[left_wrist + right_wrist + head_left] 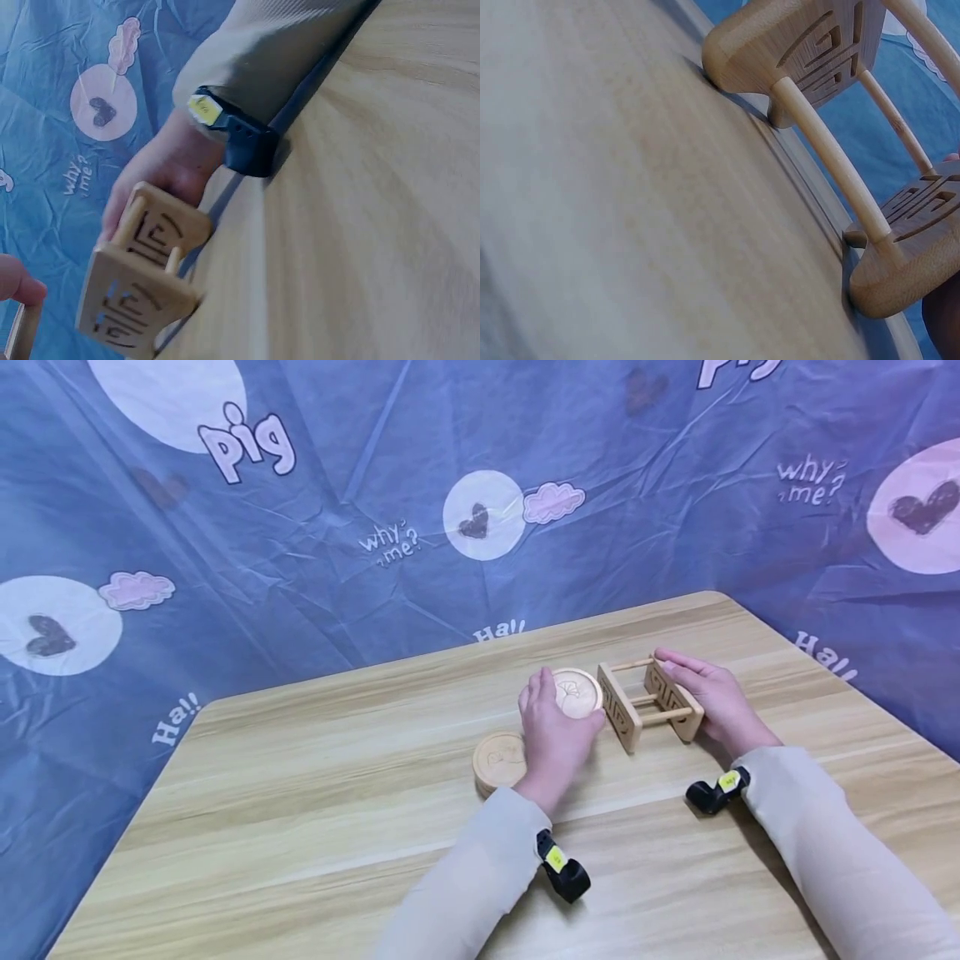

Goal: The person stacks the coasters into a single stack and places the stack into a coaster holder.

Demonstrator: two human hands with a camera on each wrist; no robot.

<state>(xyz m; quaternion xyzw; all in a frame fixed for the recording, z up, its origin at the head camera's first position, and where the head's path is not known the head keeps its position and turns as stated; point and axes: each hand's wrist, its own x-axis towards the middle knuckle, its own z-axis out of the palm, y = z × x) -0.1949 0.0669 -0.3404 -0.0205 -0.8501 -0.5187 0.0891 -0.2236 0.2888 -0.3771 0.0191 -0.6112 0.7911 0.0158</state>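
Observation:
A round wooden coaster (579, 695) with a carved leaf-like design is gripped at its edge by my left hand (557, 733), just left of a wooden coaster holder (619, 712). The holder has two side panels with cut-out patterns, joined by thin rods. My right hand (722, 703) holds its right panel, thumb near the top edge. In the left wrist view, a left fingertip (30, 289) touches the coaster's rim, beside the holder (124, 311). The right wrist view shows the holder's feet (885, 292) at the table; most of the right hand is hidden there.
Behind my left hand's wrist side, a short stack of round wooden coasters (498, 762) sits on the wood-grain table (315, 793). A blue printed cloth (330, 543) hangs beyond the table's back edge. Each sleeve cuff carries a black wrist camera (566, 875).

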